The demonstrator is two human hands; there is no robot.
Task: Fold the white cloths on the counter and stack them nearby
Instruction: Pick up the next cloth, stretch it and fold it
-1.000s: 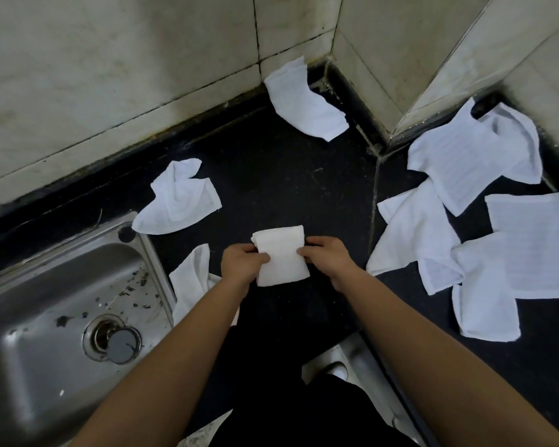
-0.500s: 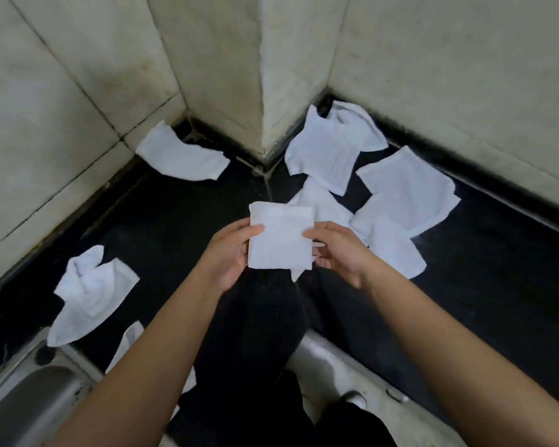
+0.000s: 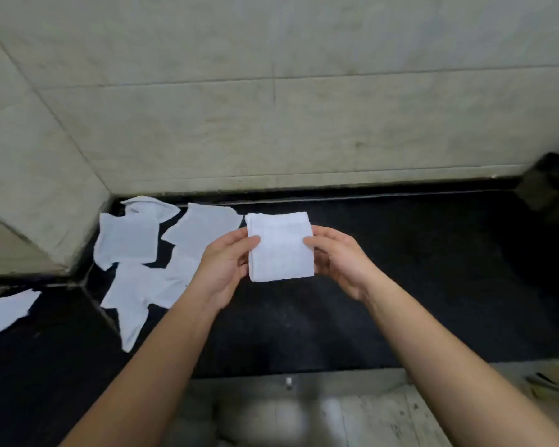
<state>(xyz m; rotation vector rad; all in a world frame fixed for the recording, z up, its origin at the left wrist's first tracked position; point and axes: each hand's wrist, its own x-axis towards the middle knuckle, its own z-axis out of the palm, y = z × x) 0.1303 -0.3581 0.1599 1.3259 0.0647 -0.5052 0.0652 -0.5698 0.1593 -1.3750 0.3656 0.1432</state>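
Both hands (image 3: 284, 262) pinch a folded cloth (image 3: 281, 248), seemingly neat, rectangular.

The left hand (image 3: 226, 266) and right hand (image 3: 339, 259) are covering the side edges of the folded cloth (image 3: 281, 250), so the grip behind it is staying out of sight. A loose cloth (image 3: 4, 312) is running off the left edge. The left forearm (image 3: 162, 359) is hiding part of the cloth pile (image 3: 142, 285). A dark object (image 3: 552, 185) at the right edge is blurring beyond recognition.
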